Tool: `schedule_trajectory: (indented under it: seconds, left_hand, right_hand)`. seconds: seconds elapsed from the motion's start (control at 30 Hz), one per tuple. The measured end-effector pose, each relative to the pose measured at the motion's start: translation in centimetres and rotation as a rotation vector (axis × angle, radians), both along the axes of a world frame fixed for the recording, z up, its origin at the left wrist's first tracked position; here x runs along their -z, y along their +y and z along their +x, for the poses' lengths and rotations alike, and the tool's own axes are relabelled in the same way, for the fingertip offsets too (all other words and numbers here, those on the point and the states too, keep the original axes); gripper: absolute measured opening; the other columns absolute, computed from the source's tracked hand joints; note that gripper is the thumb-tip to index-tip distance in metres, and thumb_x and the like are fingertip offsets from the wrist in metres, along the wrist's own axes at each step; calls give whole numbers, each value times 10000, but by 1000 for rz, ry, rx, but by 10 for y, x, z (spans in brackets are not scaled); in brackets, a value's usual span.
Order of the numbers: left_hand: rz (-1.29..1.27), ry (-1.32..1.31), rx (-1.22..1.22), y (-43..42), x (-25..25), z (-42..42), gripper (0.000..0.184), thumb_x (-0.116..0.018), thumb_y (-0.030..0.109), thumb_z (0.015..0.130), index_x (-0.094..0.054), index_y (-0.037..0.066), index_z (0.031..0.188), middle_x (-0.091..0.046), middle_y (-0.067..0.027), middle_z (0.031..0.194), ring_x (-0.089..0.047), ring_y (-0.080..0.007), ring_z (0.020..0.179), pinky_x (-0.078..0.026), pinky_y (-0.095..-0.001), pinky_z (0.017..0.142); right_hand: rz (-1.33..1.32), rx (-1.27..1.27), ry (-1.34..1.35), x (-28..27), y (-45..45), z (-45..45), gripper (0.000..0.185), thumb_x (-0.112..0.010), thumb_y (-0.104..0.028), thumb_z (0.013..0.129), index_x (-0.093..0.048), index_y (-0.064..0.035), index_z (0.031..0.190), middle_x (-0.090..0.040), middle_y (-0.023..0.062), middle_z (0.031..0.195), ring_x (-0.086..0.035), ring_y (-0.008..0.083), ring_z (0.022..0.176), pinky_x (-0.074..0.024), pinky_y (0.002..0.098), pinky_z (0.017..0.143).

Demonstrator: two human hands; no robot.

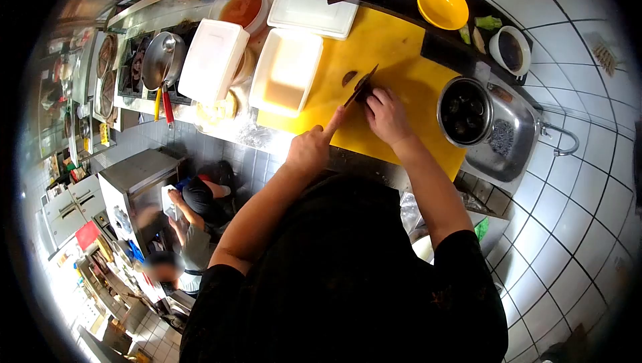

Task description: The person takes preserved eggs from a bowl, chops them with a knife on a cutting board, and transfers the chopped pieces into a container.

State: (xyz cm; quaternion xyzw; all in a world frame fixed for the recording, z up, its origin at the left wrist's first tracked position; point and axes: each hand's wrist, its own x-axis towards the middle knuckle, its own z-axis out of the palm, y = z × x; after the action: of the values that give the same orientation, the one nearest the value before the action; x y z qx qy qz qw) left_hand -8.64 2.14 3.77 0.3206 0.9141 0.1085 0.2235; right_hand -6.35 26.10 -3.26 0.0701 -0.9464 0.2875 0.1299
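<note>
Work surface: one yellow cutting board (401,45) on the counter (253,134). The knife (367,78) lies over the board, its tip pointing away from the person. Left hand (309,151): the grip is wrapped around the handle, index finger laid forward along the spine. Right hand (388,117): the grip is drawn together, pinching a dark piece of food (363,95) on the board beside the blade; fingers and shadow hide most of this piece, so its outline cannot be confirmed. For a clean cut, it is advisable to tuck the right fingertips behind the knuckles, guide the blade against them and space the strokes evenly.

Count, largest to smallest:
- Sink (507,168): one.
- White tubs or lids (286,62): three.
- Metal pot (441,114): one, at the sink's left side; its dark contents are too crowded to count.
- Bowls: two, one yellow bowl (443,5), one white bowl (496,47) with dark liquid.
- Knife: one.
- Loose dark slice (349,78): one, on the board left of the blade.
</note>
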Motion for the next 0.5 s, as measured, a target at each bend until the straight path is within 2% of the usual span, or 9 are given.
schedule_trajectory:
  seconds: [0.1,0.2,0.37,0.5]
  left_hand:
    - [13,1,-11,-5,-2,0,864,-575,60,897,-214,261,1656,-634,-177,806,-677,-360,668,-566,-491,621]
    - [-20,0,0,-8,-22,8,865,-575,47,892,-224,261,1653,-625,-173,807,-674,-347,660,-567,-478,614]
    - [-77,4,84,-6,-38,17,873,-571,26,884,-235,270,1651,-628,-163,831,-674,-320,652,-567,-450,594]
    - [-18,-26,157,-9,-35,22,875,-572,30,884,-235,279,1652,-629,-156,835,-676,-316,658,-572,-448,603]
  right_hand:
    - [-13,-7,98,-16,9,23,234,-707,-65,809,-721,-46,1041,-623,176,1150,-609,400,1058,-528,493,926]
    - [82,7,82,-15,21,51,303,-728,-109,803,-710,-30,1095,-617,152,1157,-614,368,1053,-527,470,947]
    - [34,9,-7,1,20,52,313,-739,-79,802,-698,-21,1107,-604,161,1183,-602,370,1080,-529,464,943]
    - [17,4,-7,0,18,43,309,-740,-53,802,-685,-15,1103,-594,161,1163,-592,374,1074,-529,467,933]
